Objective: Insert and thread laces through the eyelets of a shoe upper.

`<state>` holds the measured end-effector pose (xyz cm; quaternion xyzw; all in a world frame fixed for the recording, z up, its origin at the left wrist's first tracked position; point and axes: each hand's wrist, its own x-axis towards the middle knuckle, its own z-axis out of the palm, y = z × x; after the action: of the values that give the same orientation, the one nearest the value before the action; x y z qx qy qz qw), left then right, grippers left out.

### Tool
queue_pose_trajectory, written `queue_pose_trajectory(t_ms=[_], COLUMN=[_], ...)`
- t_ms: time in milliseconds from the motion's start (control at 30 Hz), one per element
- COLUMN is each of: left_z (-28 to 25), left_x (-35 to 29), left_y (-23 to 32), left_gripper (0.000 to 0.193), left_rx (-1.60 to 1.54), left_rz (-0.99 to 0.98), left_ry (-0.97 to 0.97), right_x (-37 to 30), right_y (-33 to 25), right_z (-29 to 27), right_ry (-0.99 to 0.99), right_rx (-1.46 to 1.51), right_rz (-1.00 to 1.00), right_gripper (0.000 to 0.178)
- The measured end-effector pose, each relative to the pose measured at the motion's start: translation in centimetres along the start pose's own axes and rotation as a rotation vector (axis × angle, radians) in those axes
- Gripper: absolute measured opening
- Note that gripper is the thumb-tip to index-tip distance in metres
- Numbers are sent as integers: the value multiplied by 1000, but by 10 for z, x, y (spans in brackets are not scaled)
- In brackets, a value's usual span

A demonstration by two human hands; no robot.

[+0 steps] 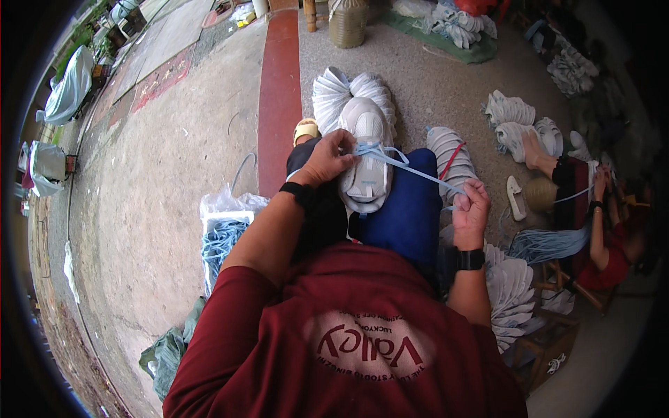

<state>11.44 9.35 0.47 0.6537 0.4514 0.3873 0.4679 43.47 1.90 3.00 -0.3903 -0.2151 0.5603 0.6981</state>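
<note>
A pale grey and white shoe upper (365, 182) rests at my knees, its toe pointing away from me. Light blue shoelace (377, 150) crosses its throat, with a loop lying on the right side. At the left edge of the lacing, my left hand (331, 159) pinches the lace between thumb and fingers. My right hand (471, 202) is closed on the other length of lace, which runs taut from the shoe out to the right. What lies inside the right fingers is partly hidden.
White shoe uppers (449, 157) stand in stacked rows ahead and to the right. A white box (208, 268) of blue laces sits by my left side. On the right, another person (605, 258) sits handling a blue lace. A ribbed jar (347, 24) stands at the back.
</note>
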Motion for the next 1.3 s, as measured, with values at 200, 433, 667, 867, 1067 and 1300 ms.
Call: queue_pose_trajectory(t_ms=[200, 433, 667, 867, 1067, 1300], left_z=[-2, -125, -111, -109, -71, 21], left_x=[-28, -121, -164, -167, -111, -43], left_y=[21, -3, 4, 3, 20, 58], left_gripper=[20, 21, 22, 14, 41, 54], left_rx=[459, -107, -240, -312, 474, 888], left_rz=[-112, -33, -10, -316, 7, 113], left_ry=[150, 546, 340, -111, 112, -29], right_x=[13, 21, 25, 38, -1, -10], right_y=[3, 17, 15, 16, 8, 67], right_z=[-15, -32, -32, -40, 44, 103], right_ry=[-19, 85, 98, 81, -389, -708], right_rx=[-74, -70, -160, -503, -1706, -1638], right_rz=[33, 93, 78, 27, -552, -542], right_gripper=[8, 10, 11, 11, 42, 54])
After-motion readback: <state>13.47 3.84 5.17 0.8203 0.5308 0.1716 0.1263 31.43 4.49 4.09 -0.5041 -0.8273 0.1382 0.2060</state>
